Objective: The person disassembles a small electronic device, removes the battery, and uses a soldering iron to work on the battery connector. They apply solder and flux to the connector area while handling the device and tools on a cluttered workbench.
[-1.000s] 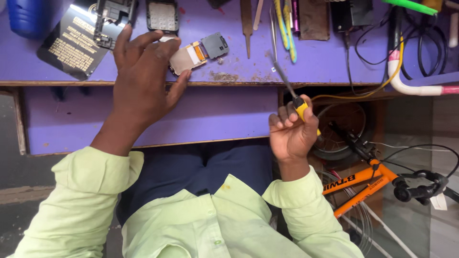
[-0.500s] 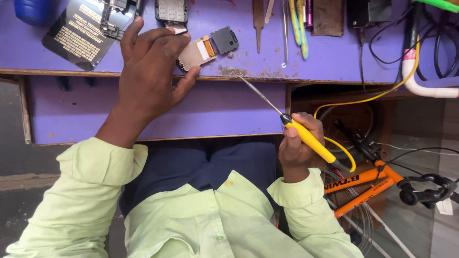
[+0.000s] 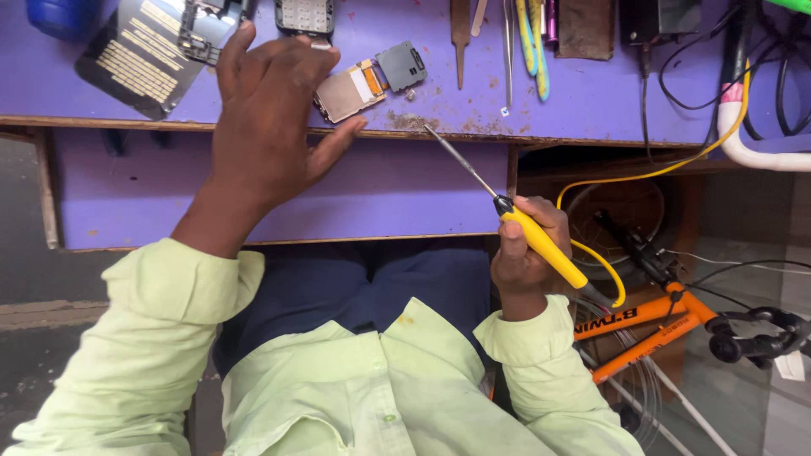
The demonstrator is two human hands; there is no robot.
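My right hand (image 3: 525, 253) grips a yellow-handled soldering iron (image 3: 541, 243); its thin metal tip reaches up-left to the front edge of the purple workbench (image 3: 591, 101). A yellow cord runs from the handle up to the right. My left hand (image 3: 270, 110) hovers over the bench with fingers spread, holding nothing. Its thumb is next to a small phone part (image 3: 365, 80) made of a metal plate, an orange flex strip and a dark square module. A dark phone panel (image 3: 144, 55) lies left of the hand.
Tweezers and yellow-green tools (image 3: 528, 38) lie at the bench's back, with a brown block (image 3: 586, 27) and black cables (image 3: 760, 51). A white hose (image 3: 752, 152) curves at the right. An orange bicycle frame (image 3: 650, 325) stands on the floor at the right. A blue container (image 3: 59, 15) sits top left.
My right hand has turned the soldering iron from upright near the tools to slanted, tip now down at the bench's front edge. The left hand stayed over the phone parts.
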